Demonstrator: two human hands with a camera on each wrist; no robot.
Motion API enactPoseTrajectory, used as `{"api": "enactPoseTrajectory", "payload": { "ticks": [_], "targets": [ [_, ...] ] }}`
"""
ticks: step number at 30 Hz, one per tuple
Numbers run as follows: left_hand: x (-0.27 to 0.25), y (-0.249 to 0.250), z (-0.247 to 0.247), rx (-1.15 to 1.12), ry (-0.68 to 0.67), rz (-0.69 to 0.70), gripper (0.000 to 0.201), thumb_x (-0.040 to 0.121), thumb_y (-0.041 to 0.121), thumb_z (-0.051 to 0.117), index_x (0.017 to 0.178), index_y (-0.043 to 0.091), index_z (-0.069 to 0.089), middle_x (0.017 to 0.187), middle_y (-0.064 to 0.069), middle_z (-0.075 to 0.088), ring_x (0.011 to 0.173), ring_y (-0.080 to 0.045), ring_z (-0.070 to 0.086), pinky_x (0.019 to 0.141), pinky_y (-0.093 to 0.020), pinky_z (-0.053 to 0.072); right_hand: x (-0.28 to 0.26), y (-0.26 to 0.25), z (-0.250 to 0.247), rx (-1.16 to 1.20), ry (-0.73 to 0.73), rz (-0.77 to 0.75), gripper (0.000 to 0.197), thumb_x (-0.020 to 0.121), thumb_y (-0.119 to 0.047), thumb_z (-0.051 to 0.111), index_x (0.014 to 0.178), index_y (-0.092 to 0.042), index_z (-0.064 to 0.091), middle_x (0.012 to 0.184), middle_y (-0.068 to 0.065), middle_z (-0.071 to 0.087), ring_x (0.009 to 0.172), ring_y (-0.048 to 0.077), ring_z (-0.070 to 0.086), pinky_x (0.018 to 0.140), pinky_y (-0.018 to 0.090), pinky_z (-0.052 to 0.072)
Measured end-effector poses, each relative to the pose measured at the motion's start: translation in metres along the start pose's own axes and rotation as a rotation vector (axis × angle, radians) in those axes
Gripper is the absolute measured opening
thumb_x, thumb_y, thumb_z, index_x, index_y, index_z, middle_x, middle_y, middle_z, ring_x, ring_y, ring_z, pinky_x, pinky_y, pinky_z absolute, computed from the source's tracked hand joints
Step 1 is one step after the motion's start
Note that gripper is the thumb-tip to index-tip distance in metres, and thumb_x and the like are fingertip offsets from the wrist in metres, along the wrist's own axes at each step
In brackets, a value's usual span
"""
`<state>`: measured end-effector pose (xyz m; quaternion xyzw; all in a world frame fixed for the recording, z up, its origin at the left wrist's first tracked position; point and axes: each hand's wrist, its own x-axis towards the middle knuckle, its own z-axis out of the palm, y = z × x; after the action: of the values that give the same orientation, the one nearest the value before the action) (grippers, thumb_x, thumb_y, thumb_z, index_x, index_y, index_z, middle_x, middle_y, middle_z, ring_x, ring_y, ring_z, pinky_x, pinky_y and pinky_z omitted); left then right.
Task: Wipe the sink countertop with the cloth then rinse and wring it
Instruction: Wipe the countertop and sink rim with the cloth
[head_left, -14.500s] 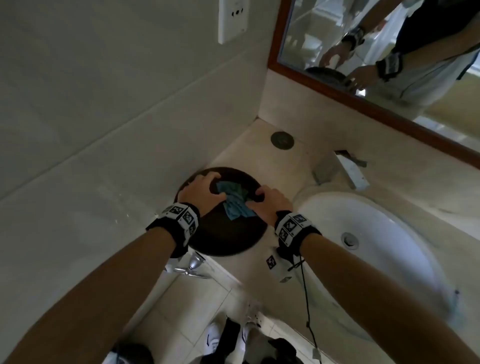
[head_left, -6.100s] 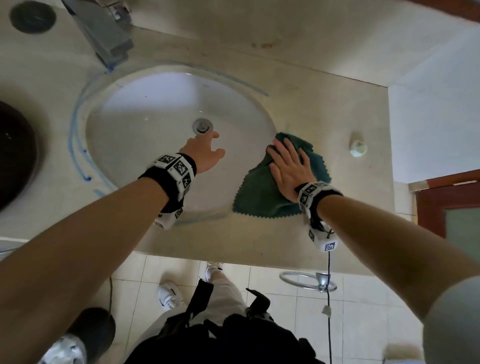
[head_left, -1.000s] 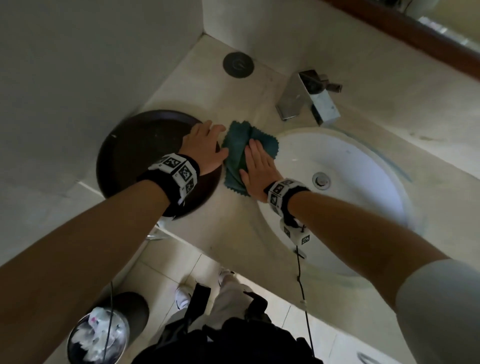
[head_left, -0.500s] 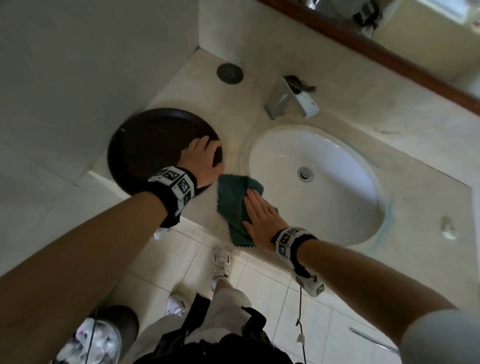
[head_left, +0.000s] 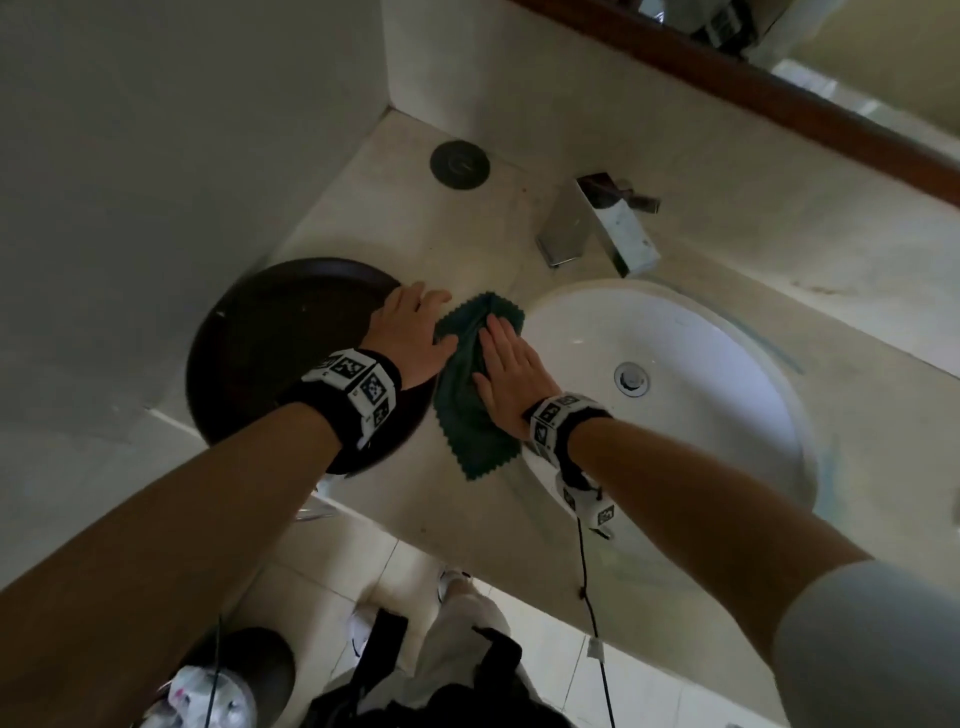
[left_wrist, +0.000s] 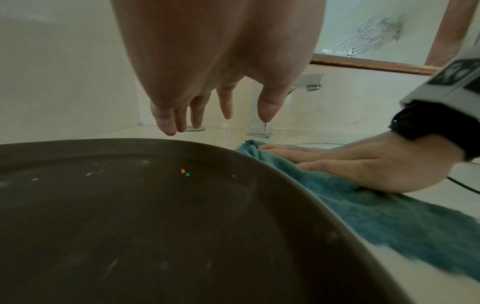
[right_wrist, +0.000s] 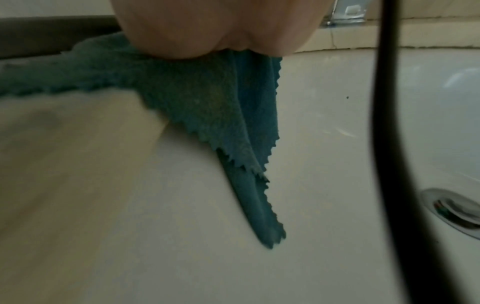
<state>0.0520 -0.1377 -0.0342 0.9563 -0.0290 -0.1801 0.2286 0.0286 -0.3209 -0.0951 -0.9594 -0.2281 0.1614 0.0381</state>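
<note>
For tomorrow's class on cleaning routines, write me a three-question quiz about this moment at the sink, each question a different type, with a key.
1. True or false: the right hand presses flat on the cloth.
2. What does the left hand rest on? A) tap B) dark tray C) drain
3. Fill in: one corner of the cloth hangs into the ____.

Key: 1 true. 2 B, the dark tray. 3 basin.

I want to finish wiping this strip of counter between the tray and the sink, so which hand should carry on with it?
Right. The right hand already lies flat on the cloth beside the sink. The left hand is over the tray's edge, probably steadying it, with no cloth.
</note>
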Motion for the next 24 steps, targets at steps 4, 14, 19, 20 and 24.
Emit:
{"api": "enactPoseTrajectory", "payload": {
  "ticks": [4, 14, 19, 20, 24],
  "targets": [
    [0.032, 0.016, 0.0, -0.011, 0.002, -0.034, 0.059, 0.093, 0.038, 0.049, 0.146, 0.022, 0.028, 0.158, -0.011, 0.018, 0.147, -0.029, 0.012, 0.117, -0.049, 0.018, 0.032, 0.021, -0.01, 0.006, 0.023, 0.019, 0.064, 0.102, -0.037, 0.021, 0.152, -0.002, 0.001, 0.161, 0.015, -0.005, 0.149, 0.028, -0.002, 0.121, 0.037, 0.0],
    [0.064, 0.035, -0.003, -0.055, 0.014, 0.005, 0.056, 0.094, 0.037, 0.048, 0.145, 0.024, 0.029, 0.157, -0.012, 0.019, 0.145, -0.029, 0.015, 0.117, -0.045, 0.017, 0.066, 0.053, -0.017, 0.034, 0.076, 0.253, 0.067, 0.102, -0.041, 0.018, 0.152, -0.001, 0.001, 0.161, 0.017, -0.003, 0.149, 0.029, 0.0, 0.122, 0.04, 0.002],
    [0.07, 0.041, 0.001, -0.064, -0.016, 0.039, 0.057, 0.093, 0.037, 0.049, 0.144, 0.021, 0.03, 0.153, -0.012, 0.027, 0.142, -0.031, 0.021, 0.115, -0.046, 0.023, 0.061, 0.034, -0.01, 0.206, 0.138, 0.496, 0.071, 0.101, -0.044, 0.022, 0.151, 0.002, 0.0, 0.16, 0.02, 0.001, 0.149, 0.033, 0.001, 0.122, 0.042, 0.001],
    [0.071, 0.042, 0.0, -0.066, -0.021, 0.043, 0.056, 0.093, 0.037, 0.049, 0.143, 0.021, 0.031, 0.152, -0.012, 0.029, 0.141, -0.031, 0.024, 0.114, -0.047, 0.024, 0.064, 0.033, -0.011, 0.234, 0.148, 0.53, 0.072, 0.101, -0.044, 0.023, 0.151, 0.002, 0.0, 0.16, 0.02, 0.0, 0.149, 0.033, 0.001, 0.122, 0.041, 0.0],
    [0.083, 0.045, -0.003, -0.064, -0.042, 0.067, 0.056, 0.092, 0.037, 0.05, 0.143, 0.021, 0.032, 0.151, -0.011, 0.031, 0.14, -0.031, 0.025, 0.113, -0.048, 0.026, 0.078, 0.04, -0.022, 0.272, 0.134, 0.631, 0.071, 0.101, -0.044, 0.022, 0.151, 0.001, -0.001, 0.16, 0.02, -0.003, 0.149, 0.033, -0.002, 0.121, 0.04, -0.003]
  ]
}}
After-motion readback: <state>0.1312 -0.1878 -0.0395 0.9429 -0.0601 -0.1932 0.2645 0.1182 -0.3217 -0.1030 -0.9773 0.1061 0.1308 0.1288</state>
